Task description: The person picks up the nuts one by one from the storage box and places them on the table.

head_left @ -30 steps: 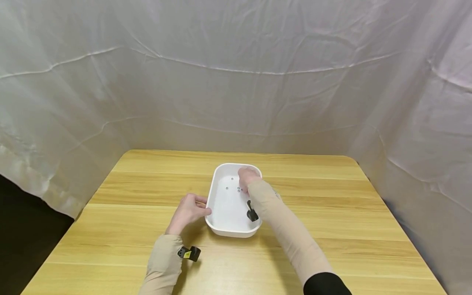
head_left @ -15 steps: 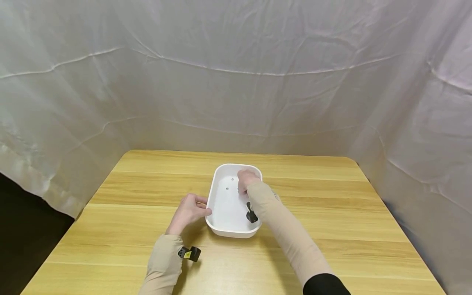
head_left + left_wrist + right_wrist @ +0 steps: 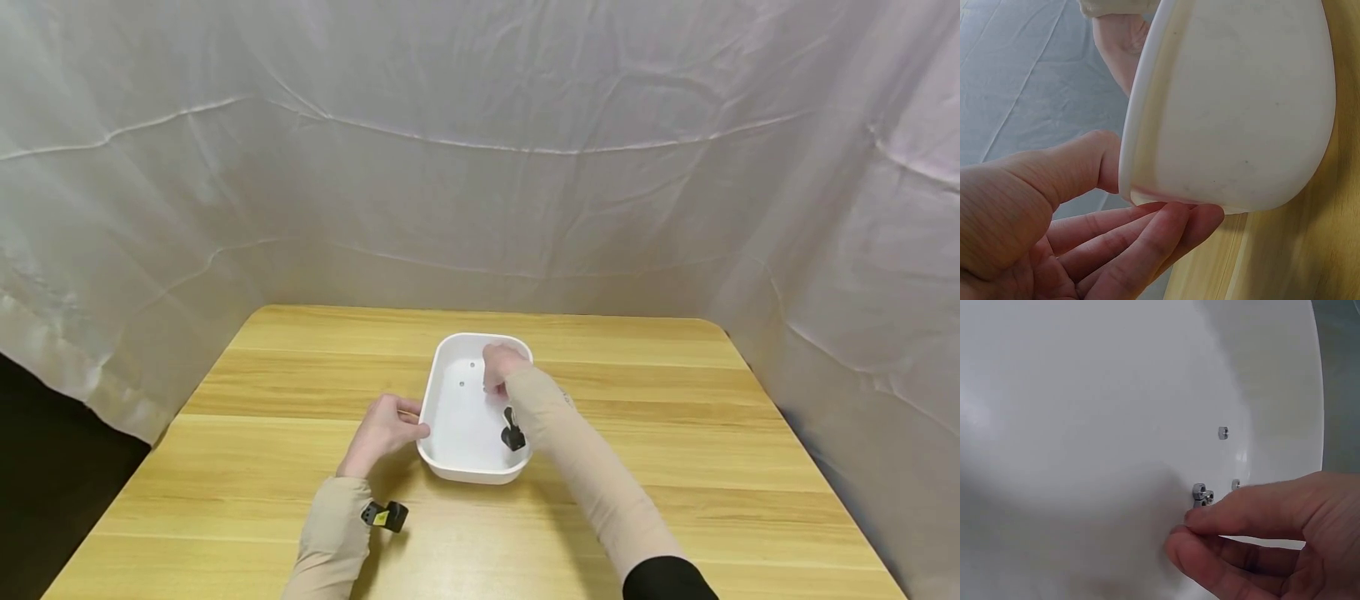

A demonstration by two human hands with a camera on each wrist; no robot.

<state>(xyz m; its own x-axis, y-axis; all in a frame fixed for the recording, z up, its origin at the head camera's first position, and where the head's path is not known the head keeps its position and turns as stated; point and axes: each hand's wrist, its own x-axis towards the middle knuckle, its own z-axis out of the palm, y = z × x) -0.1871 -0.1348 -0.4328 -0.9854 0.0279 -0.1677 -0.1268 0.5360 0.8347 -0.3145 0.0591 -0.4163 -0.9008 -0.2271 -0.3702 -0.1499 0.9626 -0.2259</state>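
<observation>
A deep white plastic tray (image 3: 465, 446) with rounded corners stands on the table. My left hand (image 3: 384, 429) grips its near left rim, thumb over the edge and fingers against the outer wall, as the left wrist view shows. Inside the tray's far part is my right hand (image 3: 1260, 537), thumb and index fingertips close together above the floor. Whether anything lies between those tips is hidden. Right beside the thumb sits a tight cluster of small metal hex nuts (image 3: 1200, 490). Another nut (image 3: 1223, 432) lies apart, and one more nut (image 3: 1236, 484) shows just above the thumb.
The wooden table (image 3: 247, 467) spreads around the tray on every side. A pale curtain (image 3: 480, 167) hangs behind it and to both sides. Small black wrist cameras are strapped to both arms, the right wrist camera (image 3: 513, 437) hanging over the tray.
My right hand has shifted slightly over the nut cluster, covering most of it in the head view. My left hand and the tray have stayed in place.
</observation>
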